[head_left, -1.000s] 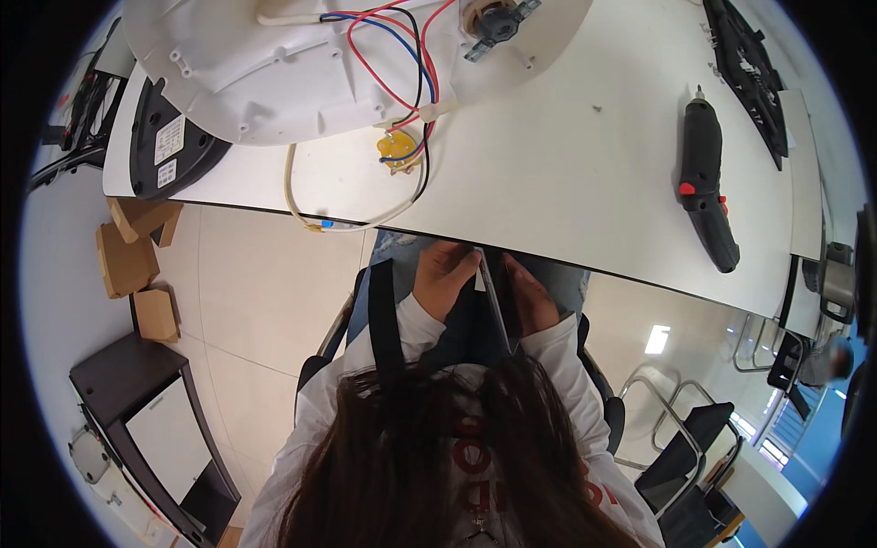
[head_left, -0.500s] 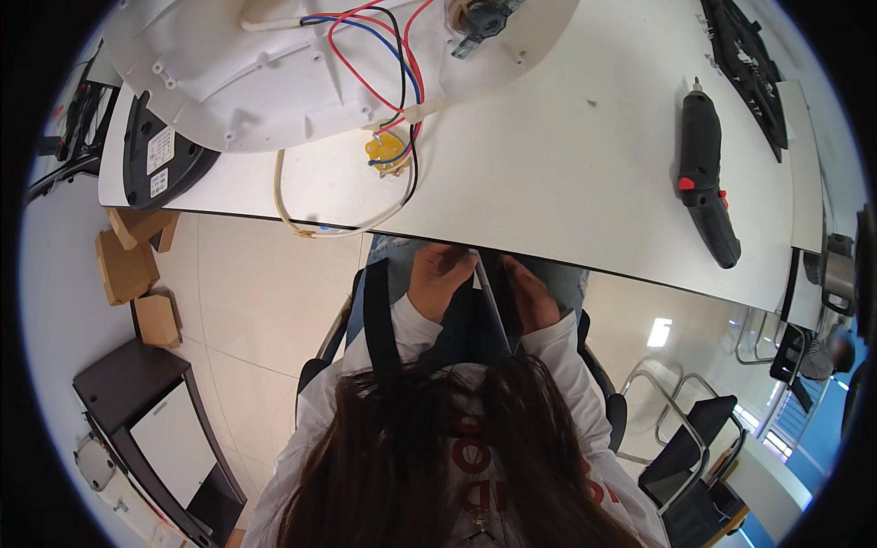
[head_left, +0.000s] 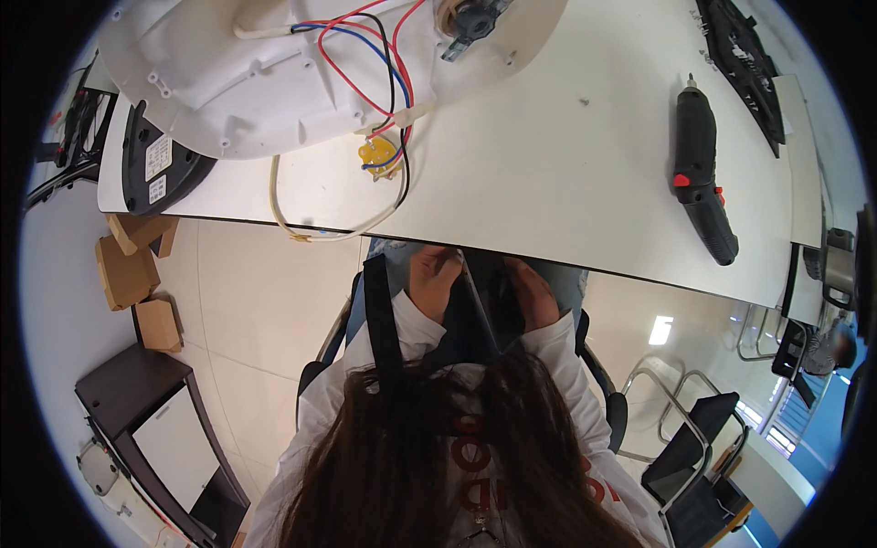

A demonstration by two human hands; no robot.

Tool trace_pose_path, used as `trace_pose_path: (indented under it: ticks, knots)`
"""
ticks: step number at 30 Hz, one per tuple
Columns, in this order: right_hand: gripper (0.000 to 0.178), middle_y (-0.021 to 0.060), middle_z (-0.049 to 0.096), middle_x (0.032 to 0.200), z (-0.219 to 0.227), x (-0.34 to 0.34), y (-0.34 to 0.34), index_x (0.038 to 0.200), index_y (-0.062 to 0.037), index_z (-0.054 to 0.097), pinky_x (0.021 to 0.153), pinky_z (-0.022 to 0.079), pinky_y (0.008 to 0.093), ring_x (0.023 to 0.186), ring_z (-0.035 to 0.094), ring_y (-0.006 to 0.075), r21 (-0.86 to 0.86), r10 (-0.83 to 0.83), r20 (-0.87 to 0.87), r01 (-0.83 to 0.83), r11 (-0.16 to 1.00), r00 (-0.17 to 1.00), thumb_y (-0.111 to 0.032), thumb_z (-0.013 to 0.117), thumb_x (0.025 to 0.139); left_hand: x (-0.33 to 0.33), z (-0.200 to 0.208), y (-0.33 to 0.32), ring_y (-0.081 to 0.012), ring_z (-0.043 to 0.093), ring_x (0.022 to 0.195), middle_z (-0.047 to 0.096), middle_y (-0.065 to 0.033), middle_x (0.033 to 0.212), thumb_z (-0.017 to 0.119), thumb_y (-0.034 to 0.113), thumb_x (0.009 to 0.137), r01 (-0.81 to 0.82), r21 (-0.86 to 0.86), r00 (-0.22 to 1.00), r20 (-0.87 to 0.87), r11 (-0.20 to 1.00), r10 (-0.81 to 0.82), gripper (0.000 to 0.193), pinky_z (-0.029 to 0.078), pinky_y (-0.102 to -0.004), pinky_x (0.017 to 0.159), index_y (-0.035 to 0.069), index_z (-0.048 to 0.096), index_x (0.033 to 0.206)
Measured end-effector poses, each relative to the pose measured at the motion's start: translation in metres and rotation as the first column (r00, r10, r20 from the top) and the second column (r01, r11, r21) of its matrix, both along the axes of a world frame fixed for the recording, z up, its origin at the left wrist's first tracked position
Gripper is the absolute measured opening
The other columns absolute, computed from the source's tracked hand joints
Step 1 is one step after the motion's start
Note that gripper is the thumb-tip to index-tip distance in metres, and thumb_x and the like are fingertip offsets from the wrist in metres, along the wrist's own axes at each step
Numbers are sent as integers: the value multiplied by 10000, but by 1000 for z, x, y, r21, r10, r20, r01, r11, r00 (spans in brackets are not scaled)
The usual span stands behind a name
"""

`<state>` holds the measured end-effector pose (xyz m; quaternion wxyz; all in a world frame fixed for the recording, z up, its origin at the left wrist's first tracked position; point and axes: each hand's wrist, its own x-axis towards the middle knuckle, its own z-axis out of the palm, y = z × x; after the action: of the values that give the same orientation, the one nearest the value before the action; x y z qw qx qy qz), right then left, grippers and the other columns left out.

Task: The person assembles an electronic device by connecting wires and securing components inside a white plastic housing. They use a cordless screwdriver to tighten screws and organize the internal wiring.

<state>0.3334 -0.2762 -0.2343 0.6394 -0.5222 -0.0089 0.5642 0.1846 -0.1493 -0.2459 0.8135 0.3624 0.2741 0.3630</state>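
Observation:
Below the table's front edge, over my lap, a dark flat phone (head_left: 494,297) with a thin pale rim is held tilted. My left hand (head_left: 433,285) is closed on its left edge near the top. Against the phone's right side lies my right hand (head_left: 534,294), its fingers mostly hidden in shadow, so its grip cannot be made out. On the table, nearest to my left hand, a white cable loop (head_left: 361,226) hangs slightly over the edge. A yellow round part (head_left: 378,156) with red, blue and black wires lies beyond it, beside a large white plastic shell (head_left: 265,110).
A black electric screwdriver (head_left: 699,173) with red buttons lies at the right of the white table (head_left: 548,183). Behind it is a black tool case (head_left: 742,68). A black base (head_left: 164,164) sits at the left. Cardboard boxes (head_left: 128,274) and a dark cabinet (head_left: 137,393) stand left; a chair (head_left: 690,438) stands right.
The phone has tilted so that more of its dark face shows. Both hands stay about where they were. The whole view has shifted slightly.

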Motion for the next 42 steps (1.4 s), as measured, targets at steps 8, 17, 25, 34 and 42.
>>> trace_pose_path:
  ticks: [8,17,25,34,42]
  knots:
    - [466,130,563,1343,13,-9,1,1368,4,497,1022,412,342,1211,534,197,-61,80,363,-61,996,928,-313,473,1027,30,21,-34,-233,595,1129,610,-88,1267,406,530,1026,208,-664,963,268,719,-30,591,484,-346,971,56,492,1369]
    - [332,104,594,1221,-15,-66,-102,1220,-71,573,903,477,322,1163,570,220,-352,361,920,-728,588,-154,-316,523,1002,-24,88,21,-318,618,1019,567,-188,1241,582,358,968,564,336,645,-749,755,-149,600,523,-421,873,211,374,1510]
    - [315,144,609,1184,110,-49,-70,1220,-69,607,951,469,375,1080,603,277,-14,691,717,-990,142,89,-253,552,970,-154,91,-83,-391,561,984,522,-220,1074,714,373,812,796,231,72,-954,559,291,804,496,-458,833,386,335,1520]
    - [333,195,616,1242,78,-147,17,1258,-47,615,1000,466,411,1118,600,347,377,766,622,-919,-112,162,-192,517,975,-283,98,-158,-299,498,1172,475,-178,1295,701,445,847,243,-262,518,-779,934,-353,798,411,-403,987,174,339,1505]
    - [409,208,589,1264,93,-150,19,1289,-40,565,983,475,405,1110,606,367,270,677,728,-862,-429,-109,-193,602,912,-312,174,-123,-220,434,1332,430,-130,1483,698,549,860,617,-428,562,-347,660,-751,904,320,-359,1128,-41,375,1462]
